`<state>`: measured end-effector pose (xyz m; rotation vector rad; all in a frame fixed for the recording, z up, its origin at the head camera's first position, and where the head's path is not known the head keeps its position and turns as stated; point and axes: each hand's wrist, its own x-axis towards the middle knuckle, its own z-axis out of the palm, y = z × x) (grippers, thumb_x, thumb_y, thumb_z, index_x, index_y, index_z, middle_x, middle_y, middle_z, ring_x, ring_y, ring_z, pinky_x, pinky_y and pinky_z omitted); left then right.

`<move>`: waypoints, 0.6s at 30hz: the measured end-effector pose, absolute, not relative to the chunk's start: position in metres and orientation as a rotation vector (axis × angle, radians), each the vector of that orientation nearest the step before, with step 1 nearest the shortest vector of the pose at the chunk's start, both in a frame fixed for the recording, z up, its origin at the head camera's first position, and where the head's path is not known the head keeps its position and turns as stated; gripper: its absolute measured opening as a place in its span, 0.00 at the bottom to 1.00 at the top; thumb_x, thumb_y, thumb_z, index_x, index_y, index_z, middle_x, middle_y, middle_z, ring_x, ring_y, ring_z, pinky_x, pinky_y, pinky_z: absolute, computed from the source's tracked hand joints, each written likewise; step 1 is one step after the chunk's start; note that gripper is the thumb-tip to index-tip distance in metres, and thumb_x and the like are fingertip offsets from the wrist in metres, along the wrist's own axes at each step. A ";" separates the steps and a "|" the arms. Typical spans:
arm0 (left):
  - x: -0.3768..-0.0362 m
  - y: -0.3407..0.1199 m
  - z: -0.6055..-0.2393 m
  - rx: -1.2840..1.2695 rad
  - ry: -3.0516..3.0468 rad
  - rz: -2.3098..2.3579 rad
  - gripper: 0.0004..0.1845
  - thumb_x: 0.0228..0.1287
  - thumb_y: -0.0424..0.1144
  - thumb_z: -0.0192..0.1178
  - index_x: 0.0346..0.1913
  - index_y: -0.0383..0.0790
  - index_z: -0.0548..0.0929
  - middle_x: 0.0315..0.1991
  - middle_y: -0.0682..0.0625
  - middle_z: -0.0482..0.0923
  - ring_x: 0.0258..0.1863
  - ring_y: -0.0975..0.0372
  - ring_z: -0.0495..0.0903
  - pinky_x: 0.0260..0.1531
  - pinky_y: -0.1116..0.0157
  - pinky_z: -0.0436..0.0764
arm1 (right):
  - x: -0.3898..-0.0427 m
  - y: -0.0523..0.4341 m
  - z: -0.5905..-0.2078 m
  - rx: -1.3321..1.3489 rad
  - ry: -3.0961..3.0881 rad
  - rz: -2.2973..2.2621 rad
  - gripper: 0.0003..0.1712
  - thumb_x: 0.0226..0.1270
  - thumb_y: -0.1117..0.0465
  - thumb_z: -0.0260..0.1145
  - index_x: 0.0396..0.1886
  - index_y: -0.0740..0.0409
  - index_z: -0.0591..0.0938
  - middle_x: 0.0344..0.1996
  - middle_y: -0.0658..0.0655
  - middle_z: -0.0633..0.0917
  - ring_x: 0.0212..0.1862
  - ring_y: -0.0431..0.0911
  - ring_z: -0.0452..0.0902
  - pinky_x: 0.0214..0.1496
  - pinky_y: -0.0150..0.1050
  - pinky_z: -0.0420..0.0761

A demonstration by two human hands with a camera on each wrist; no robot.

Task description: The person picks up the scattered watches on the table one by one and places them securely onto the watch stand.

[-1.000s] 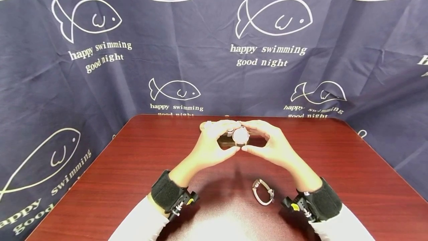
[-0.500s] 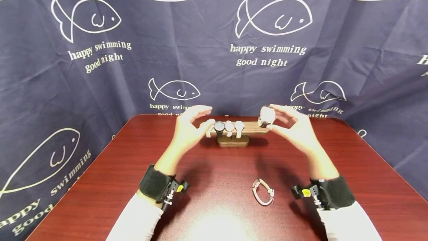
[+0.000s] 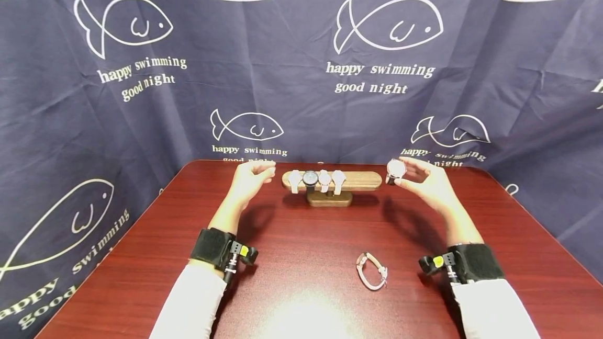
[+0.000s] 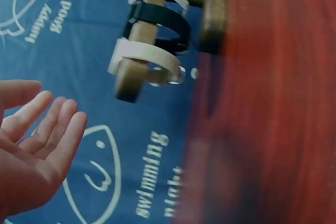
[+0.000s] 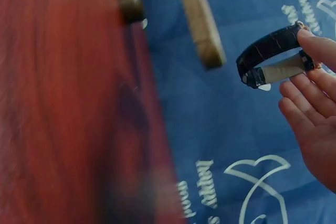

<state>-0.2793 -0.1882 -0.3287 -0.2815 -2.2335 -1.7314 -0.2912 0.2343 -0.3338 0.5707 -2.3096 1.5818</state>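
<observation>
The right hand (image 3: 426,182) has its grip pinched on a watch (image 3: 394,169) with a pale round face and a dark strap, thumb and fingertips closing on the case while the strap loops away from the palm. In the right wrist view the same watch (image 5: 273,59) shows its dark band curving out past the fingertips (image 5: 317,45), clear of everything else and held up off the tabletop (image 3: 301,255).

Just inward of that grip, toward the person's left, lies the free end of a wooden watch stand (image 3: 332,181), a horizontal bar on a short foot. The held watch sits just beside that end, not touching it. Four watches (image 3: 315,179) hang on the bar's far half, three pale and one dark-faced.

Past the far end of the bar is the left hand (image 3: 249,178), its grip spread loose, fingers relaxed and holding nothing. The left wrist view shows the open fingers (image 4: 50,129) apart from the bar's end (image 4: 130,80).

Nearer the person, below the right grip, another watch (image 3: 372,271) with a light strap lies on the tabletop. A dark blue cloth (image 3: 301,67) printed with white fish hangs behind.
</observation>
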 end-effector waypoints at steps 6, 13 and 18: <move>-0.286 -0.191 -0.338 -0.156 -2.232 -1.925 0.16 0.67 0.26 0.57 0.54 0.20 0.78 0.51 0.28 0.78 0.43 0.50 0.83 0.44 0.63 0.83 | -0.300 0.236 -0.349 0.548 -2.380 1.518 0.33 0.57 0.68 0.73 0.63 0.70 0.74 0.52 0.73 0.80 0.42 0.26 0.78 0.44 0.22 0.78; -0.294 -0.187 -0.350 -0.130 -2.271 -2.035 0.19 0.67 0.25 0.55 0.58 0.18 0.74 0.56 0.27 0.74 0.49 0.43 0.80 0.45 0.61 0.83 | -0.311 0.228 -0.362 0.614 -2.366 1.636 0.33 0.58 0.71 0.71 0.63 0.76 0.71 0.53 0.74 0.79 0.44 0.28 0.79 0.47 0.24 0.79; -0.296 -0.182 -0.355 -0.132 -2.271 -2.035 0.17 0.67 0.23 0.54 0.57 0.17 0.74 0.54 0.26 0.75 0.49 0.41 0.80 0.45 0.60 0.83 | -0.317 0.225 -0.367 0.631 -2.368 1.689 0.33 0.57 0.72 0.71 0.62 0.76 0.71 0.53 0.74 0.79 0.45 0.30 0.80 0.47 0.26 0.79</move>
